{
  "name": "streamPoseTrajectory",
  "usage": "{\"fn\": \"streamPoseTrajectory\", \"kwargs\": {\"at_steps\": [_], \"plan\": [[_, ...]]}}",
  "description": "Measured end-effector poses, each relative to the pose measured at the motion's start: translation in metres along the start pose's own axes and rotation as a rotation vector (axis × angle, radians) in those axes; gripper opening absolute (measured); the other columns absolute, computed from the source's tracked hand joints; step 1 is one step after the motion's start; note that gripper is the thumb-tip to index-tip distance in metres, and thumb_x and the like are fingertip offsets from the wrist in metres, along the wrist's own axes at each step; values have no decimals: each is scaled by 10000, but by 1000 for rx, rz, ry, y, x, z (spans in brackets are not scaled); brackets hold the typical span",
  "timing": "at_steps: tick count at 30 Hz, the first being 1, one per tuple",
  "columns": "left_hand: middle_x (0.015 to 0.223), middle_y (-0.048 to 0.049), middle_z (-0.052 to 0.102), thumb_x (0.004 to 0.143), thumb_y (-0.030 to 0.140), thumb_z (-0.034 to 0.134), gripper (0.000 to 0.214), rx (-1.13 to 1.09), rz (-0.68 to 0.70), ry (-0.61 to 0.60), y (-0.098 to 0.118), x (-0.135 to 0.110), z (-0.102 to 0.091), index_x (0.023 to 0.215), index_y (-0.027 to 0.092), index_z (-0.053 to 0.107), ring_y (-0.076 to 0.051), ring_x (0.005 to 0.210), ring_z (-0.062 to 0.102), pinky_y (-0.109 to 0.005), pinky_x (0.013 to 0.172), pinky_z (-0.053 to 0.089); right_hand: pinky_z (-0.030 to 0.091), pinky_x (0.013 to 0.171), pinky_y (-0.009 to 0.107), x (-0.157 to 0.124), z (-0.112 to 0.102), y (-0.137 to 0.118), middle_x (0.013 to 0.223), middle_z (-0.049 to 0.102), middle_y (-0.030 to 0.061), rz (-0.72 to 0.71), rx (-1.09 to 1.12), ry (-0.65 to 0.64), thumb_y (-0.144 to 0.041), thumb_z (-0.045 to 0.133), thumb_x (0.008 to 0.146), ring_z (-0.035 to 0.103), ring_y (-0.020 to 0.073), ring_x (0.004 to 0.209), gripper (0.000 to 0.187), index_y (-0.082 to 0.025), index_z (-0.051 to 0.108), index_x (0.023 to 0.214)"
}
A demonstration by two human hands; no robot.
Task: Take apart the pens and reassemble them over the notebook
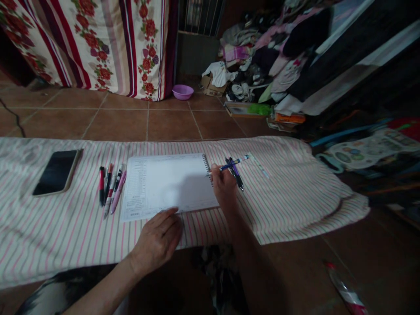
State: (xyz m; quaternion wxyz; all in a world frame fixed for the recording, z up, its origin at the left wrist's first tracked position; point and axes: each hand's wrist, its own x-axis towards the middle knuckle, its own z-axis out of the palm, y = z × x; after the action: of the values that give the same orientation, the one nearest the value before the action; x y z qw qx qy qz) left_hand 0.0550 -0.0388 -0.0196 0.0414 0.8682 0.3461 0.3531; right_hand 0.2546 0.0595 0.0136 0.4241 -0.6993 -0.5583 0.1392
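A spiral-bound notebook point(167, 181) lies on the striped cloth, its coil along the right side. A printed strip runs down the left of the page, and the large middle area is white. My right hand point(224, 181) grips a blue pen point(229, 165) over the coil side, with the tip pointing left toward the page. At the near edge of the notebook my left hand point(162, 232) rests with its fingers stretched out, holding nothing, the fingertips touching the paper. Dark pens point(239, 177) lie just right of my right hand, partly hidden by it. Beside them is a pale ruler-like strip point(260, 166).
Several pens point(110, 188) lie left of the notebook, and a phone point(57, 172) farther left. The striped cloth point(288, 188) covers the table. Beyond are a flowered curtain point(121, 48), a purple basin point(183, 91) and heaped clothes point(259, 57). A bottle point(346, 288) lies on the floor at right.
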Motion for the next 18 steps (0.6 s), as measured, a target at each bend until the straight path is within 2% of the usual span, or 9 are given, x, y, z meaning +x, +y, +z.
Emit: {"fn": "streamPoseTrajectory", "kwargs": {"at_steps": [7,11,14,18], "plan": [[912,-97,680,809,96,511,169,-1,24,20,2,3,4,923,110,635,-253,1049,573,-402,831,546,394,568,264,13,-36,34,571,563,33,38,-24,76,-529,316,835,523,152,539,444,-175,553,708],[909,-97,681,809,97,514,166,-7,18,1,1,2,4,921,115,636,-249,1048,575,-398,839,543,368,551,276,18,-55,55,553,549,31,141,-139,122,-558,369,797,505,173,546,458,-164,599,758],[910,-98,682,806,95,518,166,-3,21,-4,1,0,4,926,114,632,-247,1049,576,-395,842,541,379,576,283,18,-65,65,610,583,48,154,-163,153,-568,418,774,537,187,588,492,-139,630,884],[897,-97,680,804,96,519,162,-20,11,-19,1,0,4,922,111,629,-241,1044,575,-383,844,538,396,603,296,18,-73,74,620,598,42,146,-208,178,-602,445,746,570,205,611,603,-118,586,1077]]}}
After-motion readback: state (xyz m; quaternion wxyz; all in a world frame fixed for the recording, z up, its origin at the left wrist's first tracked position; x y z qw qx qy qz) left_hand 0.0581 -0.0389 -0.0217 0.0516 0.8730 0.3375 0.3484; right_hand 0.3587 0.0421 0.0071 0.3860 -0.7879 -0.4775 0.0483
